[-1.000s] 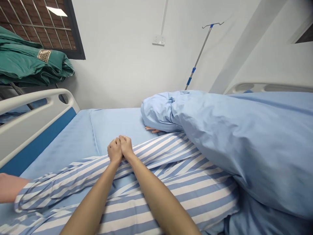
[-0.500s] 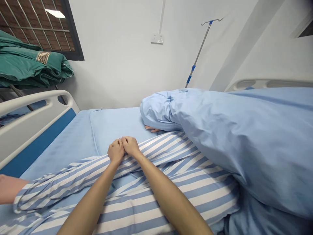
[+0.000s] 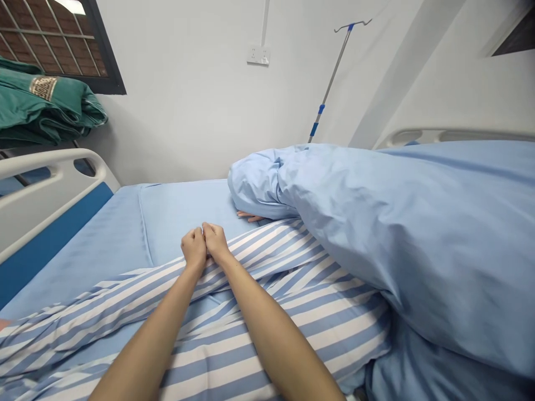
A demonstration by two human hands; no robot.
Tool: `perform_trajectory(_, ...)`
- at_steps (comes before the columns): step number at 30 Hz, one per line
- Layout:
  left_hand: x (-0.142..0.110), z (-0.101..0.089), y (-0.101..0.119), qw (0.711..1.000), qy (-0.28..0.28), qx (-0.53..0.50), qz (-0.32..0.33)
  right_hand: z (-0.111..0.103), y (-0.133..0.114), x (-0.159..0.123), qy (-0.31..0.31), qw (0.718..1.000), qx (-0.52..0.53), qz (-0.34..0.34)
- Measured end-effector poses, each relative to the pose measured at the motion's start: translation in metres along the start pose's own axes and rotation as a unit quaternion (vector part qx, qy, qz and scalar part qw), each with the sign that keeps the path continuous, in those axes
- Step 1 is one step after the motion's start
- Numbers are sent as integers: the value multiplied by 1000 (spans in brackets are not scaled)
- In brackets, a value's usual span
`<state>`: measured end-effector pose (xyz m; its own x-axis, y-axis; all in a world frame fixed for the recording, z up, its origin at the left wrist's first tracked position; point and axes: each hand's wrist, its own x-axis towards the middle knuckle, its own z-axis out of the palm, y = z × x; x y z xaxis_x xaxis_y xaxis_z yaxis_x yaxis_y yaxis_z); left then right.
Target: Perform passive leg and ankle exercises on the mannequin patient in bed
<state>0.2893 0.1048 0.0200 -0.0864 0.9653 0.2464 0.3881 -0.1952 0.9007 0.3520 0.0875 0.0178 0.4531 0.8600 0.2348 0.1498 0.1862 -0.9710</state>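
My left hand (image 3: 194,249) and my right hand (image 3: 216,243) are closed side by side, knuckles touching, and they appear to grip the upper edge of a blue-and-white striped garment (image 3: 317,317) spread over the bed. Both forearms reach up from the bottom of the view. Beyond my hands, a pale blue quilt (image 3: 376,239) is bunched over the right side of the bed. Another person's fingers (image 3: 248,216) poke out from under its near fold. The rest of that person is hidden. A sliver of another arm (image 3: 2,323) shows at the left edge.
A white bed rail (image 3: 50,161) with a blue panel runs along the left, beside the blue sheet (image 3: 96,262). Behind stand an IV pole (image 3: 330,83) and a wall socket (image 3: 258,54). Folded green cloth (image 3: 42,106) lies by a grilled window (image 3: 54,44).
The whole view has shifted left and up as my head turned. My right hand has drawn closer to my left, and the arm at the left edge has nearly left the view.
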Motion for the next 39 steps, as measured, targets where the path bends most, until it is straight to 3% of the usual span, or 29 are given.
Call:
perform_trajectory(5,-14,5,-12,995,-19,83,42,4,5,0,27,999,-35,-7)
perform_trajectory(9,-11,2,-14,993,-25,107,50,1,-4,0,21,986,-163,-2)
perform_trajectory(13,-12,1,-12,989,-47,115,78,-17,-24,-1,-71,919,-384,-54)
perform_trajectory(16,-14,1,-9,989,-55,123,67,-32,-26,-5,-107,891,-434,-80)
perform_trajectory(24,-14,3,-3,987,-66,133,66,-39,-2,-5,-38,958,-274,-71)
perform_trajectory(29,-8,14,22,994,-73,54,65,-44,-2,3,-4,993,-106,-50)
perform_trajectory(33,-12,38,38,996,-24,-91,3,-50,-2,9,16,1000,-1,-21)
perform_trajectory(36,-21,47,35,998,-4,-66,-23,-51,-1,10,34,999,13,-10)
perform_trajectory(39,-27,47,27,1000,-7,-6,4,-48,0,9,44,999,8,-9)
